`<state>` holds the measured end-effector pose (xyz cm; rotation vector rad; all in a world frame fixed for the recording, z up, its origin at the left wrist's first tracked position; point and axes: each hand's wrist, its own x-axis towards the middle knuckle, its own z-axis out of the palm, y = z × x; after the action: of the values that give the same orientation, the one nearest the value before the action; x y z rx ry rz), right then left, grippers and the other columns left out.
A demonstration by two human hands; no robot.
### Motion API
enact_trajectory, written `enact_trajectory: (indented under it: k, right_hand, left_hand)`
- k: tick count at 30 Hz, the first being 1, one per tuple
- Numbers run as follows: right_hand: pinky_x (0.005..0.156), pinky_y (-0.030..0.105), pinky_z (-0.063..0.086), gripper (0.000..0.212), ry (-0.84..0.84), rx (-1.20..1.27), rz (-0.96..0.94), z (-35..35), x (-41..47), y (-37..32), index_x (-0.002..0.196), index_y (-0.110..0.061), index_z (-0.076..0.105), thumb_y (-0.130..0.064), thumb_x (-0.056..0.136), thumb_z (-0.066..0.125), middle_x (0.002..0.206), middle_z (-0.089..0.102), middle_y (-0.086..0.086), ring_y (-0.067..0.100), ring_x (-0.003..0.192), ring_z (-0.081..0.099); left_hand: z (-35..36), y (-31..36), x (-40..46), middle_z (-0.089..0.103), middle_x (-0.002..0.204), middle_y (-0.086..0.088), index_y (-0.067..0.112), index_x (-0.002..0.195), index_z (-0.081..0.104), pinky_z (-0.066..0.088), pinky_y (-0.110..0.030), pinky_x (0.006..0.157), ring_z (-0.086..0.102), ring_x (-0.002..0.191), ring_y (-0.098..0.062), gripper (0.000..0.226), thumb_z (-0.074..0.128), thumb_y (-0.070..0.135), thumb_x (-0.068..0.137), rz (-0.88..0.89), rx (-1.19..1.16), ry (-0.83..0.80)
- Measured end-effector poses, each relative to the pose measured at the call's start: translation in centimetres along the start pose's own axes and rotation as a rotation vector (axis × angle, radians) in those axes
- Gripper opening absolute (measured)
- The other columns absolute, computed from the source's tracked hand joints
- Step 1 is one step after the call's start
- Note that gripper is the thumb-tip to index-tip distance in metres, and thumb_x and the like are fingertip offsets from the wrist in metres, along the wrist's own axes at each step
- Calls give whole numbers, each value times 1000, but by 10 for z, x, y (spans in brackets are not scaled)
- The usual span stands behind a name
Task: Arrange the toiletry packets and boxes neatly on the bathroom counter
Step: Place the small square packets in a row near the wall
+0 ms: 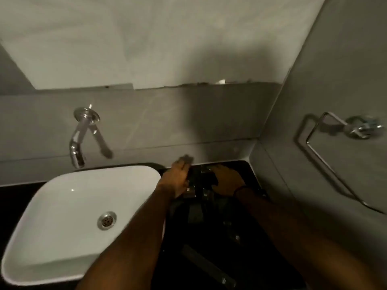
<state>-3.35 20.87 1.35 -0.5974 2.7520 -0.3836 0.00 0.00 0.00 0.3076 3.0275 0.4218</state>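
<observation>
Both hands, left and right, flank dark packets on the tabletop right of the sink, equally near; grip cannot be determined.

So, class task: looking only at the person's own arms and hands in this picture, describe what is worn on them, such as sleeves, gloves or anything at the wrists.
Both forearms are bare, with no sleeves in view, and no gloves show on either hand. The right hand has a thin dark band around its wrist. The left hand shows no band or watch. Rings cannot be made out in the dim, blurred picture.
</observation>
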Motion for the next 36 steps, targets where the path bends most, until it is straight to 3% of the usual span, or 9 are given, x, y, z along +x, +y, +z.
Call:
enact_trajectory:
  k: [4,10,16,24,29,33,36]
  right_hand:
    - [100,49,50,72,-188,21,1,54,24,30,143,-35,35,-35,79,68,143,46,7,34,126,52]
    - [101,53,46,52,-328,-60,-42,98,71,50,135,-45,43,-40,86,61,137,45,13,40,121,50]
    - [94,43,50,47,-225,158,67,113,86,68,120,-17,59,-26,75,70,118,58,17,38,109,59]
    - [94,43,51,52,-200,199,109,120,92,65,120,-19,57,-25,71,74,121,57,15,36,112,58]
    - [101,47,48,77,-207,225,134,114,86,70,133,-22,46,-28,66,83,134,49,15,36,122,52]
    - [94,47,52,46,-147,228,184,99,45,89,119,-18,55,-29,78,73,125,57,12,31,113,58]
    - [93,46,54,45,-142,214,214,103,-7,116,120,-14,57,-31,80,68,123,60,12,31,112,60]
  left_hand:
    - [69,-6,18,33,149,-18,7,141,37,44,-51,100,39,130,-41,60,59,30,91,-149,-24,-200]
    - [127,-20,40,43,135,-16,8,127,48,48,-53,85,45,119,-40,43,60,24,89,-204,-11,-215]
    - [149,-29,48,52,122,-16,7,111,58,51,-51,82,51,109,-38,35,68,16,79,-233,-105,-174]
    - [151,-31,44,49,133,-14,7,123,54,50,-44,86,49,113,-36,51,73,12,76,-251,-168,-172]
    - [143,-26,36,40,142,-19,6,138,40,44,-52,95,40,126,-40,75,76,20,74,-255,-86,-115]
    - [137,-5,15,49,132,-23,2,130,46,47,-48,87,50,116,-42,58,67,16,78,-138,-25,53]
    - [144,29,-1,50,134,-13,12,129,47,47,-41,92,53,116,-30,45,60,26,88,16,-148,-57]
